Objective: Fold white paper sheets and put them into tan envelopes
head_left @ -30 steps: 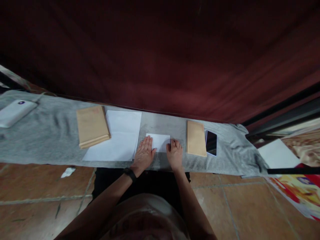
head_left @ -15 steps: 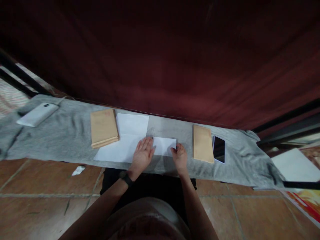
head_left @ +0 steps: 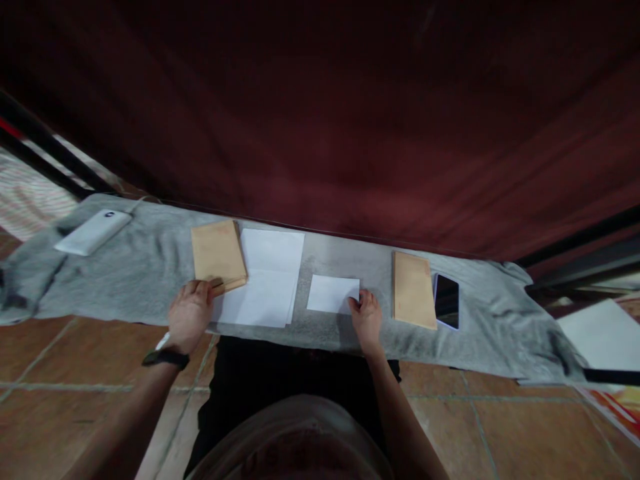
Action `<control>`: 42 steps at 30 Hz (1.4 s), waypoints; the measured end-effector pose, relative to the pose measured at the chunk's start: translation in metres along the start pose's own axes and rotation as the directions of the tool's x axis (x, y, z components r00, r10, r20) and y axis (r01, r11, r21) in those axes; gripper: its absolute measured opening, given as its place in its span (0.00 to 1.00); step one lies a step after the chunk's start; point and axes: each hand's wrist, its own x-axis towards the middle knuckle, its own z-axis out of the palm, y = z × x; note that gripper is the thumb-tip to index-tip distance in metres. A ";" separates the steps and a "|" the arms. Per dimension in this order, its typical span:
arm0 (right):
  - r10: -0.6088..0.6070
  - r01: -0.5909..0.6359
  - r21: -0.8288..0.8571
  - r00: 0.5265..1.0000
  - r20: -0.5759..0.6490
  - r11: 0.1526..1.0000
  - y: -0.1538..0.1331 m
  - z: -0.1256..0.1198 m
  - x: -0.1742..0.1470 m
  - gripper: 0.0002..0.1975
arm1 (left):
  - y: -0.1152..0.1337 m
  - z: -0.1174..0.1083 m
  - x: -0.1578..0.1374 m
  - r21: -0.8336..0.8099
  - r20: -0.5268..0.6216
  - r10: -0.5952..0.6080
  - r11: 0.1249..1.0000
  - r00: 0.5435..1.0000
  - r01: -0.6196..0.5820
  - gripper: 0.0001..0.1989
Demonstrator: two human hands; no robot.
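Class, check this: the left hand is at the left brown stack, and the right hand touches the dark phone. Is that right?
Not quite: the head view shows the right hand touching the small white paper instead. The left hand is at the left brown stack, as stated.

Envelopes [head_left: 217, 250] tan; small paper [head_left: 327, 293], larger sheets [head_left: 267, 297] white; cloth [head_left: 345, 250] mottled grey; phone [head_left: 447, 301] black, lilac-edged; panel [head_left: 320, 140] dark red.

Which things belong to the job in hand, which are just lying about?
Apparently in use:
small white paper, touched by the right hand
left brown stack, touched by the left hand
large white sheets, partly under that stack
right brown bundle, probably

Seemingly lying about:
phone
white device
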 end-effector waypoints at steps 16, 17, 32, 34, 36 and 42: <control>0.099 -0.454 0.695 0.868 0.487 0.558 -0.071 -0.003 -0.018 0.20 | 0.144 0.065 -0.082 0.110 0.205 0.602 0.769 0.772 -0.629 0.12; 0.090 -0.536 0.710 0.822 0.563 0.457 -0.078 0.000 -0.019 0.21 | 0.146 0.068 -0.085 0.097 0.205 0.612 0.764 0.764 -0.638 0.12; 0.021 -0.713 0.700 0.701 0.713 0.043 -0.138 0.020 -0.021 0.21 | 0.098 0.042 -0.071 -0.500 -0.024 -0.149 0.858 0.989 0.117 0.30; 0.031 -0.703 0.708 0.711 0.703 0.061 -0.141 0.020 -0.024 0.21 | 0.088 0.040 -0.060 -0.673 0.109 -0.373 0.654 0.922 0.344 0.32; 0.040 -0.691 0.718 0.722 0.691 0.086 -0.144 0.020 -0.028 0.20 | 0.082 0.037 -0.049 -0.758 0.192 -0.486 0.478 0.853 0.443 0.34; 0.006 -0.654 0.741 0.750 0.661 0.150 -0.148 0.018 -0.035 0.18 | 0.085 0.028 -0.038 -0.831 0.370 -0.612 0.119 0.699 0.544 0.32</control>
